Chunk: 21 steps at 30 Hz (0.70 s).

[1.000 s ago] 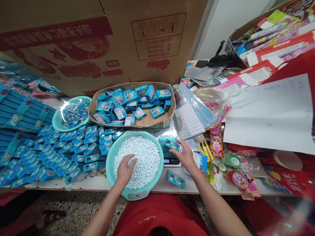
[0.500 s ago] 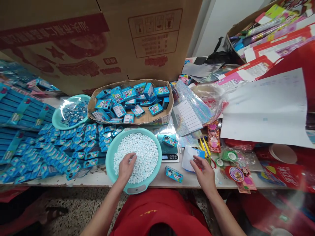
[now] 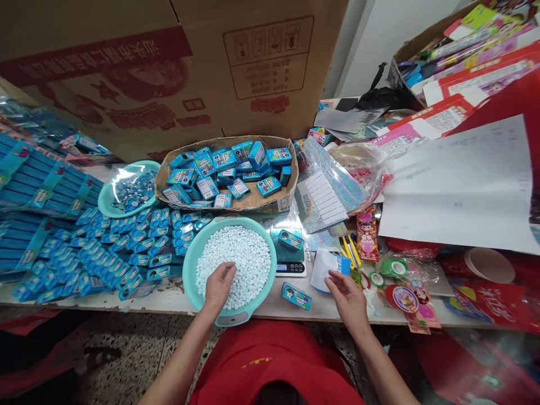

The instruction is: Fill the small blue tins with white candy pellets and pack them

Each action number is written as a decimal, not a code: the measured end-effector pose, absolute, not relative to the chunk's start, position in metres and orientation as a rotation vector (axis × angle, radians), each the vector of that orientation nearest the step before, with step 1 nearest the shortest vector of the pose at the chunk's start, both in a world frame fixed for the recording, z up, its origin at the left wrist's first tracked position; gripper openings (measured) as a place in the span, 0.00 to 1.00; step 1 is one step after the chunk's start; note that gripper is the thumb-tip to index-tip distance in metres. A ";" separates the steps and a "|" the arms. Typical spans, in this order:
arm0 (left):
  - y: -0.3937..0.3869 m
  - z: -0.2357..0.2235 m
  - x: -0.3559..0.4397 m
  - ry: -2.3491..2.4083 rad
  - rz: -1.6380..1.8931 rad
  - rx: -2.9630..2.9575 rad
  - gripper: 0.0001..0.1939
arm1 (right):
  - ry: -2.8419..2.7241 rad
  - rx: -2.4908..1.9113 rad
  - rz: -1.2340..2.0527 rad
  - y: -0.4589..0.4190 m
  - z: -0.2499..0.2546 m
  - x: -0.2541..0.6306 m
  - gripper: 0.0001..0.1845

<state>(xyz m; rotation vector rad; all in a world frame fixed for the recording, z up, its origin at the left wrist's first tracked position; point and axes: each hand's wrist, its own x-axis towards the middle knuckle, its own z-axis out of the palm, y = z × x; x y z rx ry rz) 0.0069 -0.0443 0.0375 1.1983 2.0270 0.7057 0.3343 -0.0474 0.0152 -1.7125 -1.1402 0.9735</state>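
My left hand (image 3: 220,287) rests over the small white candies (image 3: 248,259) in a turquoise basin (image 3: 190,281). Its fingers are drawn together; whatever lies between them is hidden. My right hand (image 3: 349,298) is open, fingers apart, at the edge of a white and blue paper packet (image 3: 324,270). Between the hands, a small blue candy box (image 3: 296,296) with a round window lies on the table. A similar blue box (image 3: 291,239) sits on a digital scale (image 3: 297,269) with a lit display.
Many blue boxes (image 3: 101,253) stand in rows on the left. A cut-down carton (image 3: 270,203) behind the basin holds more. A smaller turquoise bowl (image 3: 103,197) contains shiny round pieces. A big cardboard box (image 3: 202,67) rises behind. Tape rolls (image 3: 399,268) and cutters (image 3: 351,250) lie at right.
The view has shifted slightly. Both hands keep nearly the same places, the left over the candies and the right by the paper packet. The scale's display reads more clearly.
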 end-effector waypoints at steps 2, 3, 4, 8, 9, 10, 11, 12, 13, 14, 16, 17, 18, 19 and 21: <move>-0.044 0.037 0.009 2.035 0.719 1.221 0.17 | -1.147 -1.710 0.970 -0.049 0.014 0.336 0.21; -0.043 0.037 0.010 2.040 0.729 1.237 0.17 | -1.153 -1.709 0.969 -0.050 0.014 0.337 0.21; -0.041 0.038 0.011 2.046 0.740 1.260 0.17 | -1.158 -1.710 0.967 -0.051 0.014 0.338 0.21; -0.021 0.049 0.026 2.011 0.759 1.453 0.15 | -1.155 -1.721 0.963 -0.056 0.015 0.342 0.21; -0.013 0.053 0.032 1.984 0.758 1.515 0.15 | -1.147 -1.727 0.964 -0.058 0.016 0.344 0.21; -0.004 0.057 0.039 1.950 0.755 1.579 0.15 | -1.136 -1.735 0.966 -0.060 0.016 0.345 0.22; 0.006 0.060 0.047 1.913 0.752 1.642 0.15 | -1.121 -1.743 0.970 -0.062 0.016 0.346 0.22; 0.016 0.063 0.055 1.877 0.749 1.706 0.15 | -1.105 -1.749 0.974 -0.065 0.016 0.347 0.22; 0.027 0.065 0.064 1.833 0.740 1.774 0.15 | -1.088 -1.751 0.978 -0.067 0.016 0.348 0.22; 0.038 0.065 0.073 1.778 0.721 1.848 0.16 | -1.074 -1.750 0.983 -0.070 0.015 0.349 0.22; 0.060 0.063 0.090 1.650 0.652 1.981 0.21 | -1.058 -1.744 0.982 -0.073 0.014 0.348 0.22; 0.070 0.060 0.098 1.584 0.597 2.024 0.24 | -1.061 -1.740 0.978 -0.074 0.013 0.346 0.22; 0.079 0.058 0.105 1.516 0.528 2.044 0.25 | -1.070 -1.734 0.972 -0.072 0.013 0.342 0.22; 0.086 0.056 0.111 1.449 0.458 2.040 0.24 | -1.092 -1.722 0.964 -0.069 0.014 0.338 0.22; 0.092 0.056 0.118 1.338 0.372 1.992 0.17 | -1.181 -1.684 0.917 -0.056 0.018 0.327 0.25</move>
